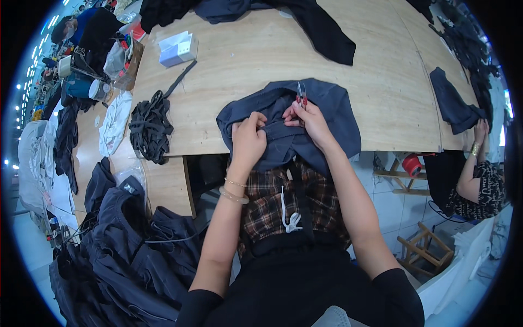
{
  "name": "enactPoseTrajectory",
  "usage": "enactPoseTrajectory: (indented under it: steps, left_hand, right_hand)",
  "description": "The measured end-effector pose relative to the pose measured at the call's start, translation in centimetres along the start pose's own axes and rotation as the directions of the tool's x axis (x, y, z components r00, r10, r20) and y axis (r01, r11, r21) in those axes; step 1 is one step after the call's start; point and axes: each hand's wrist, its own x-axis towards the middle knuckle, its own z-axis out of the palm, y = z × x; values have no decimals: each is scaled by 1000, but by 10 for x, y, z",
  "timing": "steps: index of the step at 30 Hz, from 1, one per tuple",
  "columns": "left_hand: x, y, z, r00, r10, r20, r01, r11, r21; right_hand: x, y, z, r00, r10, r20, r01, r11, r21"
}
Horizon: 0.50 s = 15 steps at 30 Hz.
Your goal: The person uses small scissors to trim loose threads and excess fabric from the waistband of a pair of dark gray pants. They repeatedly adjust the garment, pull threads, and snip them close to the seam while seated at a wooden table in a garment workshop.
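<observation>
A dark blue-grey garment (332,106) lies bunched at the table's front edge and hangs partly over it. My left hand (249,139) pinches a fold of its cloth, fingers curled together. Small thread snips (301,94) with red handles sit in my right hand (310,122), their blades pointing away from me. The same hand's fingertips also touch the garment, close to the left hand's fingers. What lies under the fingertips is too small to make out.
On the wooden table (218,82) stand a tissue box (178,49) and a heap of dark fabric strips (151,128). Dark garments (120,250) pile up at lower left; a black garment (321,30) lies at the far side. At right, another person's hand (480,131) holds dark cloth (455,103).
</observation>
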Motion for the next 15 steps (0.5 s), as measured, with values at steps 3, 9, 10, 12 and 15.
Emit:
enactPoseTrajectory:
  steps: [3,9,10,12,15]
  left_hand:
    - [13,2,-15,947,-172,271,239,942,-238]
    - [8,0,-16,982,86,165,-75,995,-72]
    - [5,-2,-12,977,173,125,-180,982,50]
    - [4,-8,-8,998,56,15,-52,984,-173]
    - [4,-18,-14,990,-100,-94,48,893,-448]
  right_hand:
    - [-3,2,0,999,44,16,-44,999,-3]
    - [-3,-1,-2,998,49,44,-48,999,-15]
    - [-3,-1,-1,998,47,41,-47,999,-14]
    - [-2,-3,1,998,44,37,-44,999,-13]
    - [-2,-2,2,999,44,28,-43,999,-22]
